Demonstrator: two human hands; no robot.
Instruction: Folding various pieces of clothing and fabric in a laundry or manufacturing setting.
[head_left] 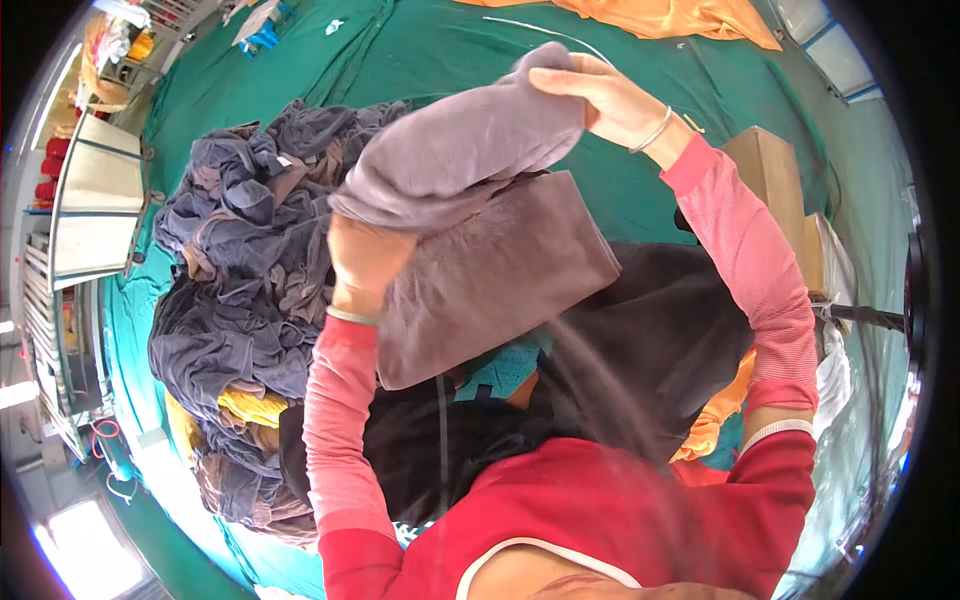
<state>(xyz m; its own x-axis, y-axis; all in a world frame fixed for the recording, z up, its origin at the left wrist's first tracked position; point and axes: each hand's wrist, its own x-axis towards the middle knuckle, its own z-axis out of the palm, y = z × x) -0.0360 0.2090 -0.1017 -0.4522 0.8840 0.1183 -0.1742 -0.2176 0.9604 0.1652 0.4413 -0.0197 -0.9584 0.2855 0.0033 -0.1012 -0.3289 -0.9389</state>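
A grey-brown plush cloth (450, 150) is stretched between my two hands, loosely folded into a thick band. My right hand (620, 105) grips its far right end, thumb on top and the other fingers partly behind it. At the near left end, my left hand (370, 258) is closed on the cloth, its fingertips hidden by the fabric and the hand slightly blurred. Just below, a flat folded cloth (490, 280) of the same colour lies across my legs. Whether the two pieces are joined, I cannot tell.
A large heap of crumpled dark grey and brownish cloths (250, 270) lies on my left, with a yellow cloth (250, 405) in it. Green sheeting (680, 80) covers the floor. Orange fabric (680, 15) lies at the far side. A cardboard box (770, 180) stands on the right, a white-sided cart (95, 200) at left.
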